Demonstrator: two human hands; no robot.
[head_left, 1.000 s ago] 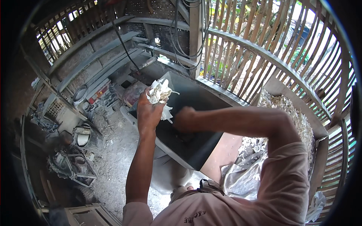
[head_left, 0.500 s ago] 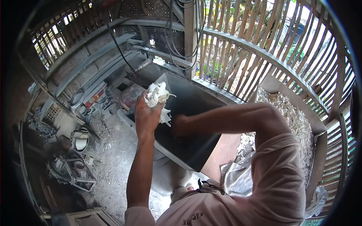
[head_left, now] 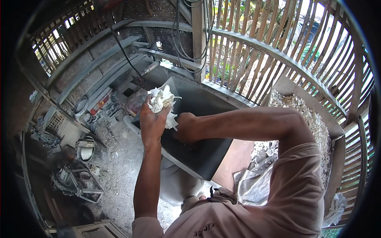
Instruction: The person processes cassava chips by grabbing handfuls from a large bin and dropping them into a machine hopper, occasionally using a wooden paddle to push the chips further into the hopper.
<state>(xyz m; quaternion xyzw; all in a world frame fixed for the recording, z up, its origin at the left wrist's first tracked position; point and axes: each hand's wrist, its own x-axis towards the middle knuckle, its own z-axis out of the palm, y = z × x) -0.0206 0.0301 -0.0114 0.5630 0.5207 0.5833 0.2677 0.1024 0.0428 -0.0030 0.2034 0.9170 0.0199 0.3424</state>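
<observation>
My left hand (head_left: 152,123) is closed round a bunch of thin, curled white strips (head_left: 161,99). The bunch rises above the fingers, and some strips hang down beside them. Both are at the left side of a dark, deep rectangular bin (head_left: 206,154). Reaching across from the right, my right hand (head_left: 186,127) is low in the bin, just right of the hanging strips. Its fingers point down and are mostly hidden, so what they hold, if anything, does not show.
A heap of pale strips (head_left: 305,113) lies in a wooden enclosure at the right, beside a grey sheet (head_left: 256,184). Buckets (head_left: 85,150) and a small wooden frame (head_left: 87,190) stand on the dusty floor at left. A slatted wall (head_left: 254,51) and a hanging cable (head_left: 125,51) are beyond.
My right hand, blurred before, now shows clearly in the bin, nearer the hanging strips. My left hand has shifted slightly left and its bunch looks more spread.
</observation>
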